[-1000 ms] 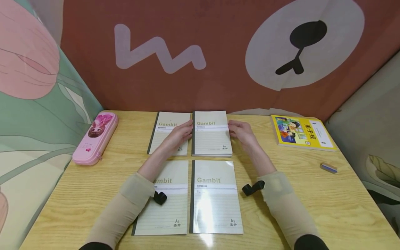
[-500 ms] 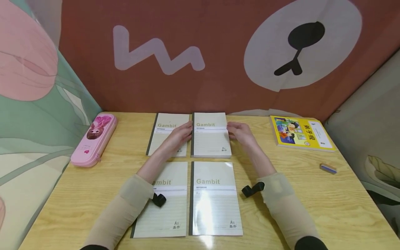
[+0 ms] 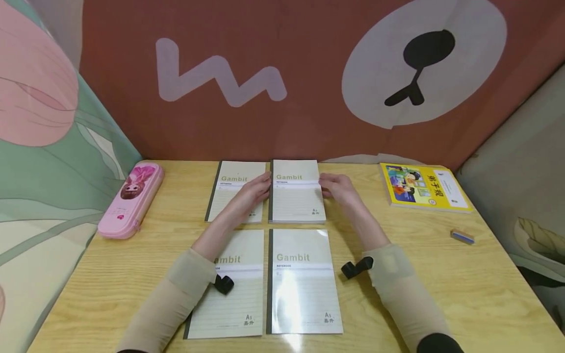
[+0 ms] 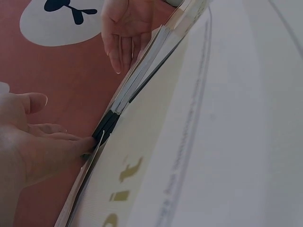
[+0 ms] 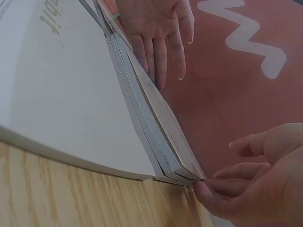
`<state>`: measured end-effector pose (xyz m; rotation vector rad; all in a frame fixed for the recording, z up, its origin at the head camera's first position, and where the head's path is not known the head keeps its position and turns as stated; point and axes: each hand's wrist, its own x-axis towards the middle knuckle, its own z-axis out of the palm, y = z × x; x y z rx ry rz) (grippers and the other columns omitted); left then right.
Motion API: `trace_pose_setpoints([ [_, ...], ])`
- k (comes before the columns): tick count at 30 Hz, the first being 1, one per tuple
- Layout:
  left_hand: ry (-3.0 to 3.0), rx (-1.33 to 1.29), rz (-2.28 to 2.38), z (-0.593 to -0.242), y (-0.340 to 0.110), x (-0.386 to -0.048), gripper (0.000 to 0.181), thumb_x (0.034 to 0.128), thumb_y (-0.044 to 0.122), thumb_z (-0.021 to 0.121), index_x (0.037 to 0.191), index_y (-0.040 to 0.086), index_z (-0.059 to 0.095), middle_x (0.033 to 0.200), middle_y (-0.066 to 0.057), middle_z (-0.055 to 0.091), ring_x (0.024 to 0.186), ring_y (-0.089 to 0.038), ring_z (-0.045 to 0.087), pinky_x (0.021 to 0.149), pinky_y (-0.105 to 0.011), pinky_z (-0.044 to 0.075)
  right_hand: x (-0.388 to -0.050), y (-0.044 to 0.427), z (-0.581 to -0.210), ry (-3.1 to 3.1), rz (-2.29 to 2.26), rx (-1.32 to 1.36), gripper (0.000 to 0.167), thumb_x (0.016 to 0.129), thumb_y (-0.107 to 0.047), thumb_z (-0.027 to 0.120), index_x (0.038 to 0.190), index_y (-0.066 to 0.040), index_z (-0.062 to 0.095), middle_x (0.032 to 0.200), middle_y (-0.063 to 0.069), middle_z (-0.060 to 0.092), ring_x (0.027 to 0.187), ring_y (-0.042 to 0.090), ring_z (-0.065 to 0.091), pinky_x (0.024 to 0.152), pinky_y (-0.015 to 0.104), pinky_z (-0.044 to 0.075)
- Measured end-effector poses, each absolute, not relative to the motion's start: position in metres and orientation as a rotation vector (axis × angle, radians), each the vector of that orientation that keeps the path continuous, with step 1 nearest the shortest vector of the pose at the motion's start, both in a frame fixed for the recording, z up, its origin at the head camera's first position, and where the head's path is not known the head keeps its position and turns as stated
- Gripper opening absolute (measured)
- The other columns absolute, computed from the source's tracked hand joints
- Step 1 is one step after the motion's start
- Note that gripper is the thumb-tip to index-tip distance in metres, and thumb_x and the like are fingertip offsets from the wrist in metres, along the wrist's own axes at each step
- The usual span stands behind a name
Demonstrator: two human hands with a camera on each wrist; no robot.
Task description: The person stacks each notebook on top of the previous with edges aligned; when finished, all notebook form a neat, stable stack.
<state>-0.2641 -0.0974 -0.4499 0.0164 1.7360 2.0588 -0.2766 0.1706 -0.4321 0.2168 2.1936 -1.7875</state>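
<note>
Four Gambit notebook places form a two-by-two layout. At the back right lies a small stack of notebooks (image 3: 297,196), its layered edges (image 5: 147,113) showing in the right wrist view. My left hand (image 3: 249,193) touches the stack's dark spine with straight fingers, above the back-left notebook (image 3: 229,196). On the stack's opposite side my right hand (image 3: 342,191) rests its fingertips against the edge. In the left wrist view the left hand (image 4: 38,146) meets the spines. The front-left notebook (image 3: 234,299) is partly under the left forearm; the front-right notebook (image 3: 304,294) lies flat.
A pink pencil case (image 3: 132,201) lies at the left on the wooden table (image 3: 106,294). Toward the right are a yellow book (image 3: 425,187) and a small eraser-like block (image 3: 462,236). A printed brown cloth (image 3: 265,132) stands behind the table.
The head view has shifted slightly, so the scene sits a little lower and to the left. Both hands stay at the stack's sides, with no clear movement of the notebooks.
</note>
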Motion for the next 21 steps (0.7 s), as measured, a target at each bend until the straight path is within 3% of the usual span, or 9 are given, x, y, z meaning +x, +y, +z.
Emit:
trace_pose_setpoints([
  [16, 1.713, -0.025, 2.056, -0.4488, -0.0970, -0.2630, 0.062, 0.1099, 0.027, 0.046, 0.166, 0.018, 0.021, 0.174, 0.000, 0.020, 0.160, -0.018, 0.025, 0.132, -0.032, 0.027, -0.2768, 0.1679, -0.4317, 2.204, -1.770, 0.194, 0.058, 0.107, -0.014, 0.050, 0.157, 0.008, 0.031, 0.166, 0.022, 0.034, 0.147, 0.034, 0.045, 0.124, 0.043, 0.041],
  [21, 1.690, -0.007, 2.071, -0.4483, -0.0977, -0.2622, 0.062, 0.1101, 0.027, 0.044, 0.166, 0.016, 0.019, 0.175, -0.001, 0.017, 0.161, -0.019, 0.020, 0.133, -0.034, 0.024, -0.2778, 0.1681, -0.4322, 2.197, -1.761, 0.201, 0.058, 0.107, -0.015, 0.050, 0.157, 0.008, 0.031, 0.165, 0.022, 0.034, 0.147, 0.034, 0.045, 0.124, 0.042, 0.042],
])
